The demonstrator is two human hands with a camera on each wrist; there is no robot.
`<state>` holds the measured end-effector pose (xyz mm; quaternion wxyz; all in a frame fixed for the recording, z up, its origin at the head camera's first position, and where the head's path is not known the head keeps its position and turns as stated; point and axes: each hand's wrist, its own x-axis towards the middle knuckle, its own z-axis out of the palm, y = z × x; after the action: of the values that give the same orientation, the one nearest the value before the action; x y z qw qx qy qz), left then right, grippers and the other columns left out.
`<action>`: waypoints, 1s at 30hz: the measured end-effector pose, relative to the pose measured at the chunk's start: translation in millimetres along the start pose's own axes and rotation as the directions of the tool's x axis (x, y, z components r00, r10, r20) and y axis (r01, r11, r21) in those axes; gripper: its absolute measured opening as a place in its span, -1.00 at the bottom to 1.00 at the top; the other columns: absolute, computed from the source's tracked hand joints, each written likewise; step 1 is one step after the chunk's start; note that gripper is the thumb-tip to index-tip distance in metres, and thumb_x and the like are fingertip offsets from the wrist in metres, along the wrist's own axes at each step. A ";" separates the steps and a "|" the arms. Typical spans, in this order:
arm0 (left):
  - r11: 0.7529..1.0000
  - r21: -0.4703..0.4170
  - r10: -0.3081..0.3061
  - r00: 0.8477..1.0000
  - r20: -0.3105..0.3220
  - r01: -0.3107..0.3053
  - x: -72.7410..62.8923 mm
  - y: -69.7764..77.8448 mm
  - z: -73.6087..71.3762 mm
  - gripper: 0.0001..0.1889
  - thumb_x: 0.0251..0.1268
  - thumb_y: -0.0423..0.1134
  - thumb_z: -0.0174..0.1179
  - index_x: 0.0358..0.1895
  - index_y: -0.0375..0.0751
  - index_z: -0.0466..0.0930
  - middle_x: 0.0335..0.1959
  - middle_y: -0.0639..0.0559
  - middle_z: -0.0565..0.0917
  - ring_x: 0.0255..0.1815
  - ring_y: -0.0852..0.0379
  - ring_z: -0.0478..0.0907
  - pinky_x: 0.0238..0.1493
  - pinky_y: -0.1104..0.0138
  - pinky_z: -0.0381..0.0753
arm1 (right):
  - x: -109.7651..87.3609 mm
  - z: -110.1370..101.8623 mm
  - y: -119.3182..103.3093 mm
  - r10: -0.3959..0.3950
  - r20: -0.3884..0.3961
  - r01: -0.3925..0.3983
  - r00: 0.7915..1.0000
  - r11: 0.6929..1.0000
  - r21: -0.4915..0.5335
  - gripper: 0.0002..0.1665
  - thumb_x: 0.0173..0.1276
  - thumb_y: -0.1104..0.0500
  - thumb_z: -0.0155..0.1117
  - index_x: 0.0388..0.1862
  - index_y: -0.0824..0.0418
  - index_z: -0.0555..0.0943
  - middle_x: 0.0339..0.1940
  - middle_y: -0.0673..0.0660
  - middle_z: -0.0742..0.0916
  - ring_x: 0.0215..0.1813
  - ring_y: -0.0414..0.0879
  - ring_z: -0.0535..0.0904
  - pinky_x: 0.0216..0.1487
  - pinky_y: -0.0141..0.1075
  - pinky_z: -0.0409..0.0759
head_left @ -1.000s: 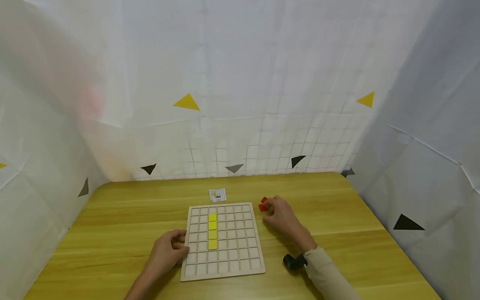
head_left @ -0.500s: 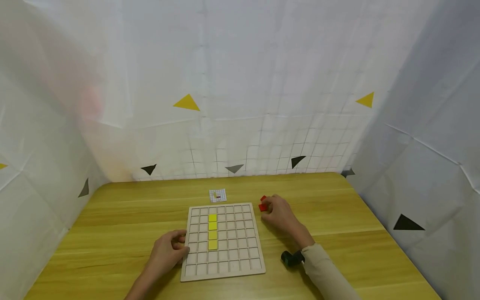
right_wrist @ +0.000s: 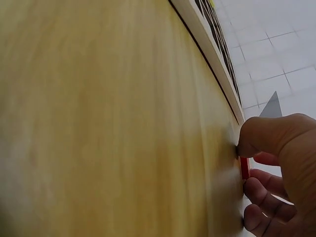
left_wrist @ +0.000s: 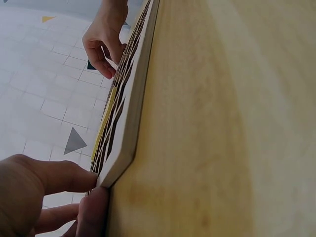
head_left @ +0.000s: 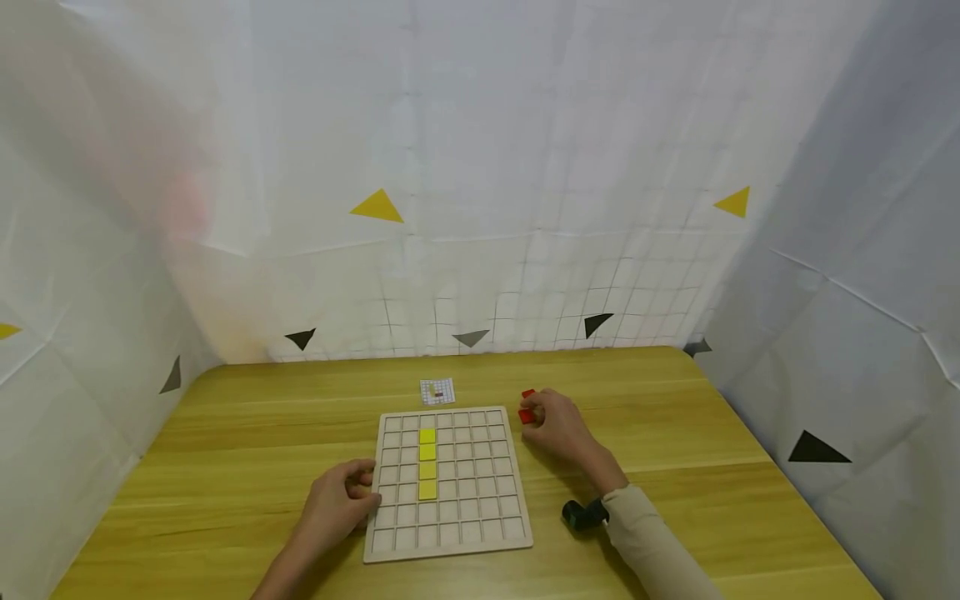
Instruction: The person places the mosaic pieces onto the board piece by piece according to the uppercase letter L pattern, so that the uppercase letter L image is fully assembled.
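A square pale wooden board (head_left: 448,553) with a grid of recesses lies on the table. Several yellow tiles (head_left: 427,470) fill one column in a line. My left hand (head_left: 333,504) pinches the board's left edge, its fingertips (left_wrist: 84,177) right at the corner in the left wrist view. Beyond the board's upper right corner, my right hand (head_left: 561,429) has its thumb and fingers curled about a red tile (head_left: 526,416) at the table surface. A second red tile (head_left: 528,392) shows just behind it, partly hidden by the fingers. In the right wrist view, red (right_wrist: 245,168) shows between thumb and fingers.
Behind the board lies a small paper card (head_left: 437,392) printed with a grid and coloured squares. A dark wrist-worn device (head_left: 583,515) sits below the right forearm. White sheeting (head_left: 480,167) with triangle markers encloses the wooden table (head_left: 240,433) at the back and sides.
The right hand has shifted slightly left and back at the red tiles, and the rear tile has moved a little away. The left hand and board stay in place.
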<state>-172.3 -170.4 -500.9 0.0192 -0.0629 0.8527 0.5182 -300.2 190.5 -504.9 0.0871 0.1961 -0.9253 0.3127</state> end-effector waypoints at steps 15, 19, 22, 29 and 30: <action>1.000 0.005 -0.001 1.000 0.002 0.001 1.2 -2.3 0.8 -0.45 0.05 -0.49 0.40 0.20 -0.39 0.57 -0.17 -0.07 0.59 -0.31 0.10 0.59 -0.51 0.27 0.64 | 0.7 2.2 3.0 -0.023 0.015 0.024 1.000 0.999 -0.047 -0.74 0.01 0.29 0.43 -0.24 0.17 0.75 -0.37 0.00 0.61 -0.38 -0.17 0.47 -0.32 -0.25 0.51; 1.000 0.003 0.000 1.000 0.006 0.000 1.2 -2.2 0.5 -0.45 0.05 -0.49 0.40 0.20 -0.39 0.57 -0.17 -0.07 0.59 -0.31 0.10 0.59 -0.52 0.27 0.64 | -0.2 0.6 3.0 -0.018 0.015 0.019 1.000 1.000 -0.022 -0.73 0.01 0.32 0.44 -0.23 0.20 0.75 -0.35 0.03 0.61 -0.38 -0.17 0.49 -0.32 -0.26 0.55; 1.000 0.001 -0.003 1.000 0.009 0.003 0.4 -2.1 0.3 -0.45 0.05 -0.49 0.40 0.20 -0.39 0.56 -0.17 -0.07 0.59 -0.31 0.10 0.59 -0.52 0.26 0.64 | -1.4 -1.0 2.8 -0.010 0.022 0.010 1.000 1.000 -0.004 -0.73 0.01 0.35 0.44 -0.24 0.22 0.75 -0.33 0.05 0.60 -0.37 -0.17 0.51 -0.31 -0.28 0.57; 1.000 0.000 -0.002 1.000 0.004 0.002 -0.6 -1.0 0.4 -0.45 0.05 -0.50 0.39 0.20 -0.40 0.56 -0.17 -0.07 0.59 -0.31 0.10 0.59 -0.52 0.26 0.64 | -2.2 -3.3 3.4 -0.009 0.030 0.009 1.000 1.000 0.023 -0.75 0.03 0.39 0.41 -0.25 0.24 0.73 -0.32 0.07 0.60 -0.34 -0.15 0.53 -0.29 -0.29 0.59; 1.000 0.000 0.000 1.000 0.002 0.000 -0.4 -0.8 0.4 -0.46 0.05 -0.50 0.39 0.20 -0.40 0.56 -0.17 -0.07 0.59 -0.31 0.10 0.59 -0.53 0.26 0.64 | -2.1 -3.3 3.5 -0.011 0.030 0.010 0.999 1.000 0.027 -0.75 0.03 0.39 0.40 -0.25 0.24 0.73 -0.32 0.08 0.60 -0.34 -0.15 0.53 -0.29 -0.29 0.59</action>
<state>-171.8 -170.4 -501.8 0.0202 -0.0625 0.8527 0.5182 -299.6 195.8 -504.8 0.0724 0.2068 -0.9212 0.3216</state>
